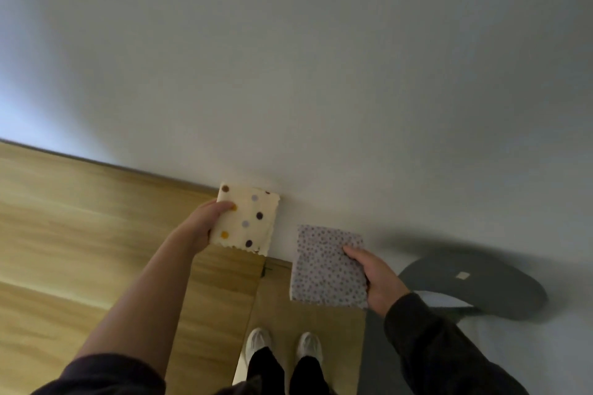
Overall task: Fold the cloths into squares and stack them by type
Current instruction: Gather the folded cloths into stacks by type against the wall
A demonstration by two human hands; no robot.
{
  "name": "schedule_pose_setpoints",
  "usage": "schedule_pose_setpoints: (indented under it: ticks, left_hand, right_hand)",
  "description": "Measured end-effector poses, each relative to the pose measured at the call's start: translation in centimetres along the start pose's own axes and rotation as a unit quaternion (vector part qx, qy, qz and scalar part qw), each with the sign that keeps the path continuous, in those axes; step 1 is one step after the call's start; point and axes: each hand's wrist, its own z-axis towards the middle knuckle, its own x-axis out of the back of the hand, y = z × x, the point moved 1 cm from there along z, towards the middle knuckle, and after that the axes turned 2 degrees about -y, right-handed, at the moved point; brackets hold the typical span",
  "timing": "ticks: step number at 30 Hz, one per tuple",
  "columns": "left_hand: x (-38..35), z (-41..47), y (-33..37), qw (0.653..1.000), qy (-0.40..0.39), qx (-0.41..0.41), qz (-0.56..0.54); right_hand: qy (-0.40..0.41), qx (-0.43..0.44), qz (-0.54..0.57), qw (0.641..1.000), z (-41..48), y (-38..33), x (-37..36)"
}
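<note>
A folded cream cloth (248,221) with large brown, grey and yellow dots is held up in my left hand (205,224), thumb on its face, near the middle of the view. A folded pale cloth (325,266) with many small purple-brown dots is held in my right hand (375,279), which grips its right edge. Both cloths are folded into rough squares and held in the air, side by side and apart, in front of a white wall.
A wooden floor (80,234) runs along the white wall (321,74). My two white shoes (282,346) stand on a brown strip of floor below. A dark grey rounded object (481,289) lies at the right by the wall.
</note>
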Motion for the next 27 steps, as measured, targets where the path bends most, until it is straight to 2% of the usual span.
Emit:
schedule_pose_setpoints:
  ticks: [6, 9, 12, 15, 18, 21, 23, 27]
  left_hand:
    - [-0.1, 3.8, 1.2, 0.998, -0.026, 0.048, 0.031]
    - [0.0, 5.4, 0.9, 0.996, 0.008, 0.044, 0.073]
    - [-0.3, 6.2, 0.6, 0.991, 0.056, -0.002, 0.119]
    - [-0.8, 6.0, 0.5, 0.965, 0.115, -0.057, 0.229]
    - [-1.0, 4.8, 0.7, 0.933, 0.195, -0.085, 0.291]
    - [-0.7, 3.1, 0.9, 0.893, 0.25, -0.187, 0.325]
    - [-0.2, 1.7, 1.0, 0.909, 0.218, -0.212, 0.283]
    - [1.0, -0.8, 0.3, 0.981, 0.042, -0.15, 0.115]
  right_hand:
    - [0.016, -0.004, 0.006, 1.0, 1.6, 0.3, -1.1]
    - [0.029, -0.007, 0.005, 1.0, 2.5, 0.2, -1.4]
    - [0.031, -0.008, 0.007, 0.999, 3.3, 0.0, -1.8]
    - [0.037, -0.014, 0.011, 0.999, 4.0, 0.0, -2.4]
    - [0.031, -0.025, 0.015, 0.999, 4.4, -0.2, -3.3]
    - [0.029, -0.042, 0.024, 0.998, 4.8, -0.6, -4.7]
    - [0.023, -0.054, 0.027, 0.998, 5.2, -0.6, -6.1]
    - [-0.029, -0.061, 0.031, 0.997, 6.0, -0.4, -10.2]
